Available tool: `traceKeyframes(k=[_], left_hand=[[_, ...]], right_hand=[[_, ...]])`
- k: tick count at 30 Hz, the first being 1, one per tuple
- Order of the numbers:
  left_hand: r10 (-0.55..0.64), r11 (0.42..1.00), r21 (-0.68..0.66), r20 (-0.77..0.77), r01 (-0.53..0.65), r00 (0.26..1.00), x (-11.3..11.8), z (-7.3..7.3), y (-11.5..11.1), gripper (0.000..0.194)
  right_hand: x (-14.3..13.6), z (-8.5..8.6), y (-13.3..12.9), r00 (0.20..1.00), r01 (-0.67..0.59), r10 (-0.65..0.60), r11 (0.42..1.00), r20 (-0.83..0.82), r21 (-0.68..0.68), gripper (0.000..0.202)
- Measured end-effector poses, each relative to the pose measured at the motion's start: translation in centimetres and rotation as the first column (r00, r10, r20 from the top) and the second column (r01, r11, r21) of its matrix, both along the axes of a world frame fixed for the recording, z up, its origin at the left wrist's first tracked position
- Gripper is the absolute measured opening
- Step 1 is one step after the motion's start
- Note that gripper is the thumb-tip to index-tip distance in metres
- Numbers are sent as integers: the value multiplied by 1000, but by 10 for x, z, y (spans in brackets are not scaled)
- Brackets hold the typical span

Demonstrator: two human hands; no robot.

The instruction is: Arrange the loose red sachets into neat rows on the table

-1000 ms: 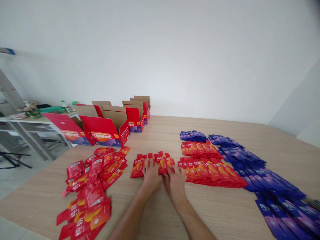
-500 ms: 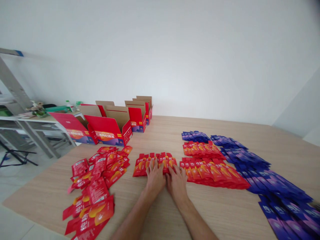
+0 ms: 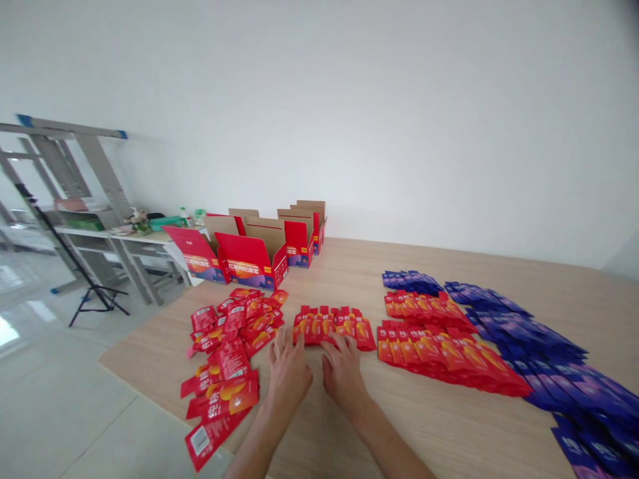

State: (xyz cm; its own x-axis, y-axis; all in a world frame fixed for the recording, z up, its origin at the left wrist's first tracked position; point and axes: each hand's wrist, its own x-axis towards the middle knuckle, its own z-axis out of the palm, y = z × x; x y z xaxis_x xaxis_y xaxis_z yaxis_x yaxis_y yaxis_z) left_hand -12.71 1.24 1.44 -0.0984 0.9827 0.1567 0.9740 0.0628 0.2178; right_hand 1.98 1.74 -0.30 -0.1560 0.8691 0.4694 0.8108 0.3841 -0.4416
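In the middle of the table a short overlapping row of red sachets with orange fruit prints lies face up. My left hand is at the row's lower left corner, fingers stretched forward and apart, gripping nothing I can see. Against the row's near edge, my right hand rests its spread, slightly bent fingertips on the sachets without closing round them. To the left lies a loose, jumbled pile of red sachets, some with the back and barcode up. Longer rows of red sachets lie fanned out on the right.
Several rows of dark blue sachets run along the right side. Open red cartons with raised flaps stand at the table's back left. Beyond the left edge are a black tripod and a side desk with small items.
The view has turned left, so things sit further right. My left hand has drawn off the sachets to their left corner; my right hand has shifted left along the row, whose right end is now uncovered.
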Motion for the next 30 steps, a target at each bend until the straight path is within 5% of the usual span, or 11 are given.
traceKeyframes(k=[6, 10, 30], left_hand=[[326, 945, 5, -110, -328, 939, -44, -14, -27, 68], [438, 899, 73, -114, -432, 892, -55, -25, -39, 65], [190, 969, 167, -28, -183, 981, -63, -23, -5, 40]], right_hand=[[-48, 6, -13, 990, -132, 129, 990, -55, -56, 32], [-69, 2, -18, 986, -160, 157, 985, -52, -61, 28], [-54, -13, -4, 985, -134, 131, 991, -114, -19, 36]])
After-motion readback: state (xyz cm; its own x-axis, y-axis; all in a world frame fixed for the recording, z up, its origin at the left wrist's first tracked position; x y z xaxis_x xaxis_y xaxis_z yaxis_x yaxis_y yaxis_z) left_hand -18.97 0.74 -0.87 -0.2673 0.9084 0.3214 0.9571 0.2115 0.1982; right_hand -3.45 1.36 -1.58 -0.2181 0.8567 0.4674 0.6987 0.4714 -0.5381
